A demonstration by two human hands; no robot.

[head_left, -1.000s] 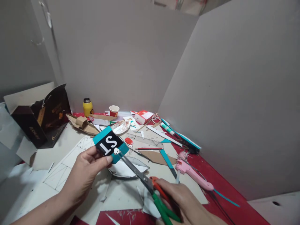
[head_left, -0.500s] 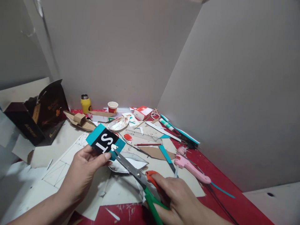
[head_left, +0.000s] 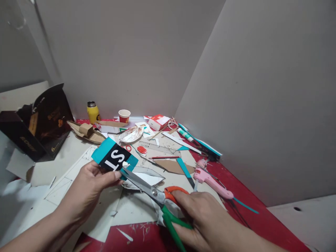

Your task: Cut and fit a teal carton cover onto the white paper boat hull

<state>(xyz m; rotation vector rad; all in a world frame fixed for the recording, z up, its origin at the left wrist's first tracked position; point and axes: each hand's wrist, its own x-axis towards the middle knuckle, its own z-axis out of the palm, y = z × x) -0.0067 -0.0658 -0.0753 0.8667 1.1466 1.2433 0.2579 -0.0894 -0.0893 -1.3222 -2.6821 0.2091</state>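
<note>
My left hand (head_left: pixel 90 189) pinches the lower edge of a teal and black card (head_left: pixel 109 155) with white letters, tilted up above the table. In my right hand (head_left: pixel 199 213) are scissors (head_left: pixel 143 183) with one orange and one green handle. The blade tips meet the card's right side, beside a small torn white spot. The handles stand apart. Beneath the blades lies a white boat-shaped paper piece (head_left: pixel 145 178), partly covered by them.
To the right lies a pink glue gun (head_left: pixel 214 183). Behind are a ruler (head_left: pixel 160 147), a red pencil (head_left: pixel 164 157), a paper cup (head_left: pixel 124 116), a yellow bottle (head_left: pixel 92 112) and a cardboard boat (head_left: pixel 85 131). A dark box (head_left: pixel 39 129) stands at left.
The scissors' handles have spread a little wider, with the tips still at the card. The whole view has shifted slightly, so things sit a bit further left and up.
</note>
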